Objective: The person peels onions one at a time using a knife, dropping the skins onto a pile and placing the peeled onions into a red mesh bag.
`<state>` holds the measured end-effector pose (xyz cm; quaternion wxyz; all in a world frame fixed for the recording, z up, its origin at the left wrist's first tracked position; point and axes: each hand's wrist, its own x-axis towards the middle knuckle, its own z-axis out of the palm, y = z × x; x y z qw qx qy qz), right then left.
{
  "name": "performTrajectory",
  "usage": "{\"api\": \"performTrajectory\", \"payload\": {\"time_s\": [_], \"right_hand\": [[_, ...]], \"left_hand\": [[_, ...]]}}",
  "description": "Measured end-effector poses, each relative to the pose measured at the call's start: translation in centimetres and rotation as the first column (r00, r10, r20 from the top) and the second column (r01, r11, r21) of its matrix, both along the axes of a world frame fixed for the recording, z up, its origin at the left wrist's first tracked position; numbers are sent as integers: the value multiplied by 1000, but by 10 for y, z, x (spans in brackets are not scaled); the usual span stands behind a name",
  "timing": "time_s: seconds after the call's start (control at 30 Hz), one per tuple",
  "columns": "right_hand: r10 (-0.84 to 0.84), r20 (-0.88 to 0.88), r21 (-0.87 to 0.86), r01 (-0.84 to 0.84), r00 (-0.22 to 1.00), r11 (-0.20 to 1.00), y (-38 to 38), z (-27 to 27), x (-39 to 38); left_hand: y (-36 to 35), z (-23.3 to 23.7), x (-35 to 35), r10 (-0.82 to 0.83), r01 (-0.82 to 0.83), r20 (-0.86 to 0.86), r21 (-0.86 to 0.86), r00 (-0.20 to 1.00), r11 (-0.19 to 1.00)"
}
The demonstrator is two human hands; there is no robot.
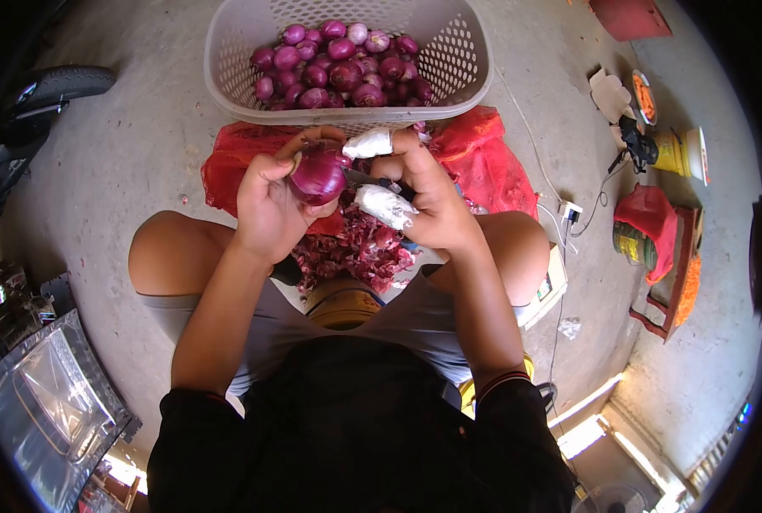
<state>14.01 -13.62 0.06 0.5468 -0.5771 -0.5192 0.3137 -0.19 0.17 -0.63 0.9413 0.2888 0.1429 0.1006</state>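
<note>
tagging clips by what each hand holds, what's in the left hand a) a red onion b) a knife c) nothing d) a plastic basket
a: the left hand is closed around a red onion, while the right hand, its fingers taped, holds the knife against it.

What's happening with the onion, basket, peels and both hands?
Left hand: closed around round purple-red onion.
Right hand: gripping small metal knife, two fingers bandaged white.
Onion: whole, lifted.
White plastic lattice basket: upright, part-full of onions.
Purple onion peels: piled below the hands.
</note>
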Motion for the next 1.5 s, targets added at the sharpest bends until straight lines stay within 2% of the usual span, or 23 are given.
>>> {"api": "performTrajectory", "payload": {"time_s": [0.17,0.37,0.47,0.57,0.67,0.87,0.97,1.07,1.17,1.37,1.5], "right_hand": [[-5,24,-4,6,1000,1000,1,-1,-1],[28,-79,68,-22,997,997,3,-13,-2],[-5,-45,131,11,999,991,5,-11,-5],[-7,-29,63,9,1000,998,4,-10,-3],[-41,12,66,40,999,997,4,-6,-4],[-89,-98,182,106,991,978,9,-12,-5],[-97,-87,116,106,991,988,8,-15,-3],[-96,-121,120,110,988,987,6,-15,-4],[-29,-121,85,40,992,996,2,-11,2],[-27,12,5,27,1000,1000,-1,-4,2],[-32,9,-30,32,999,999,-1,-3,2]], "left_hand": [[0,1,0,5,-5,-26,-18,1000,1000],[-1,3,0,-31,27,-30,-110,999,994],[-1,3,0,-43,39,-28,-133,999,990],[0,4,1,-43,37,-42,-144,998,989],[0,5,1,-45,39,-39,-145,998,989],[0,0,1,-51,49,-9,-138,999,989],[0,0,0,-47,45,-9,-133,999,990],[0,1,0,-53,54,8,-144,999,988],[-1,4,0,-39,35,-24,-134,999,990],[1,6,0,-46,43,-28,-124,999,991],[2,5,0,-50,47,-21,-105,999,993]]}}
